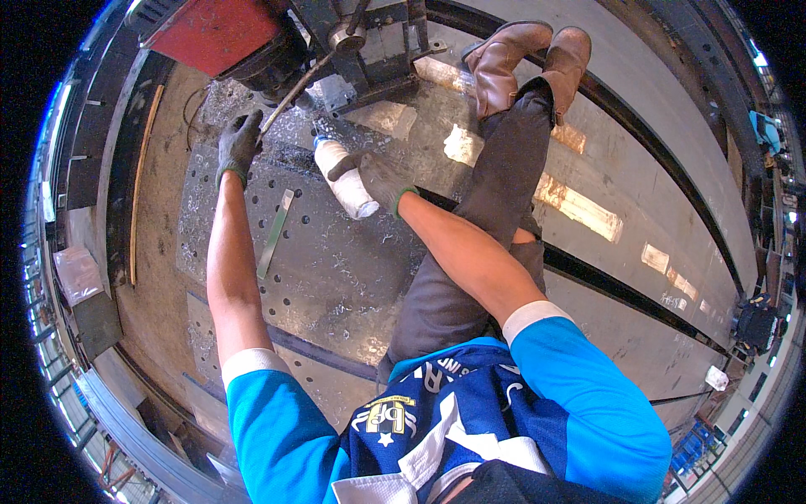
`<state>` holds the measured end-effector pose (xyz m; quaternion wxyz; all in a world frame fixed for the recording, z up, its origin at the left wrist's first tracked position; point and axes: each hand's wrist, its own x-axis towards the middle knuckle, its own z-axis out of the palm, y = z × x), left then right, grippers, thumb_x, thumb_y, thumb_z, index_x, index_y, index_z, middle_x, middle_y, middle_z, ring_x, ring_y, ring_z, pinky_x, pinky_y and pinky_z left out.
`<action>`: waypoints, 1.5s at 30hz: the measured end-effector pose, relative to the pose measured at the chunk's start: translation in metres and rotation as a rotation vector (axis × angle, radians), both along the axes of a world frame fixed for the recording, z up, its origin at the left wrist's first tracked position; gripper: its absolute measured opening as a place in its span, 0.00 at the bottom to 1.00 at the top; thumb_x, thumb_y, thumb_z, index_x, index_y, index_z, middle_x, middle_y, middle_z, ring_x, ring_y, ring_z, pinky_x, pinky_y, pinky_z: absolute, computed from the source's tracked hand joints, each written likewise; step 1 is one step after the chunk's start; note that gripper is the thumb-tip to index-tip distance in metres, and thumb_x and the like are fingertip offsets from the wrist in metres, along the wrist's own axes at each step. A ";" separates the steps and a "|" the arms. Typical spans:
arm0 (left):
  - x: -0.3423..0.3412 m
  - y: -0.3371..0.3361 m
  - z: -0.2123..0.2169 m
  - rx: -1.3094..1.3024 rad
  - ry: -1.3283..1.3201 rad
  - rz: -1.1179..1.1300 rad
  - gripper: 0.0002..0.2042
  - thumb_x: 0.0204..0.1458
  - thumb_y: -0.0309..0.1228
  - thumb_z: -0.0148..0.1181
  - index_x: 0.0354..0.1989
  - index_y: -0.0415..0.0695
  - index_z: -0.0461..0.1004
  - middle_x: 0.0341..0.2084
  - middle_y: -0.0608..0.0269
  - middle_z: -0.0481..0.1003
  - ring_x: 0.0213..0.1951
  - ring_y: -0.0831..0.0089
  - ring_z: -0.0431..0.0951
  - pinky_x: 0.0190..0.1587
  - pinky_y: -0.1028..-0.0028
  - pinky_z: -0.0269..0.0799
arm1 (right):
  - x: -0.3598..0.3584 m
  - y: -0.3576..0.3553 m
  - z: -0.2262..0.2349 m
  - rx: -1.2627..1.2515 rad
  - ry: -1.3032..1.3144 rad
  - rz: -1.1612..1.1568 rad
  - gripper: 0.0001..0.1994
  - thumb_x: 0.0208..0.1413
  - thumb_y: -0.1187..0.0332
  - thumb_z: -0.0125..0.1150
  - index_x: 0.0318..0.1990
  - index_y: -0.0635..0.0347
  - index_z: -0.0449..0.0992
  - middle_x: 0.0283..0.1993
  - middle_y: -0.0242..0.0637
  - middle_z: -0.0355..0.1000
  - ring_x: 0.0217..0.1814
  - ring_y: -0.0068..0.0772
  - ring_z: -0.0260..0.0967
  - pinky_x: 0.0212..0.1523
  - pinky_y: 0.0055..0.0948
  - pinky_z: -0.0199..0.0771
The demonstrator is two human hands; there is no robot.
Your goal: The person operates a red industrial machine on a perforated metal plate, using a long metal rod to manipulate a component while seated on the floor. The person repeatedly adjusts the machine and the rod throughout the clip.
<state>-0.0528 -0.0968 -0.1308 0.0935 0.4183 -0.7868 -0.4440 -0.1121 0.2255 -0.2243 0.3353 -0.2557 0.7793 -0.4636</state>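
Note:
My left hand [240, 144], in a dark grey glove, is closed round the lower end of a long metal lever [295, 91]. The lever runs up to a round hub [347, 38] on a drill press-like machine with a red housing [220, 38]. My right hand [384, 181], gloved the same way, grips a white-wrapped bottle [351, 195] with a blue band near its top. The bottle lies tilted, its top toward the machine's lower end. Beneath both hands is a dark steel plate [336, 294] with rows of drilled holes and scattered metal shavings.
A flat green strip [275, 235] lies on the plate between my arms. My legs stretch away to the right, ending in brown boots [502, 69]. Larger steel plates [638, 269] with dark gaps spread right. A long thin wooden strip [144, 189] lies far left.

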 end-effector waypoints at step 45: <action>0.000 0.000 -0.011 0.033 0.022 0.001 0.26 0.63 0.52 0.64 0.52 0.39 0.83 0.35 0.60 0.81 0.30 0.72 0.79 0.32 0.69 0.75 | -0.001 -0.002 0.025 0.131 -0.013 -0.023 0.30 0.77 0.52 0.31 0.63 0.67 0.75 0.70 0.62 0.70 0.75 0.61 0.65 0.75 0.49 0.64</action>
